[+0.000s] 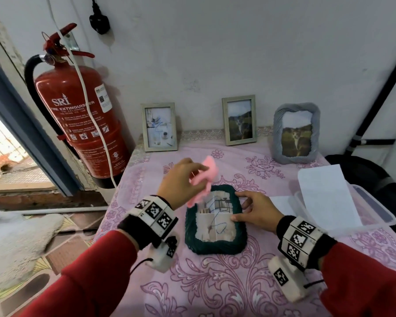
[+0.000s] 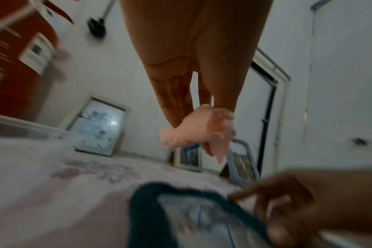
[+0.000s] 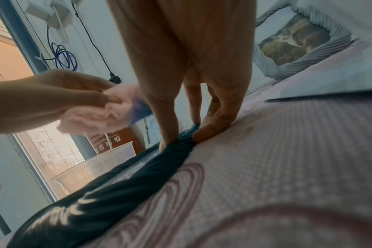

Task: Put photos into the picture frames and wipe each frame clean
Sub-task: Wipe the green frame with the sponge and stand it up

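Observation:
A dark green ribbed frame (image 1: 191,227) lies flat on the pink tablecloth with a photo inside it. Just above its top left corner, my left hand (image 1: 193,177) pinches a crumpled pink cloth (image 1: 205,176), which hangs clear of the glass. In the left wrist view the cloth (image 2: 198,130) bunches at the fingertips of the left hand (image 2: 199,107). My right hand (image 1: 249,209) rests on the frame's right rim with straight fingers. In the right wrist view the right hand (image 3: 188,135) has its thumb on the green frame (image 3: 108,189) and its fingers beside it.
Three filled frames lean on the wall: a silver one (image 1: 159,126), another silver one (image 1: 239,120), and a grey ribbed one (image 1: 295,132). A clear plastic box (image 1: 375,209) with white sheets (image 1: 325,193) stands at the right. A red fire extinguisher (image 1: 78,110) hangs left of the table.

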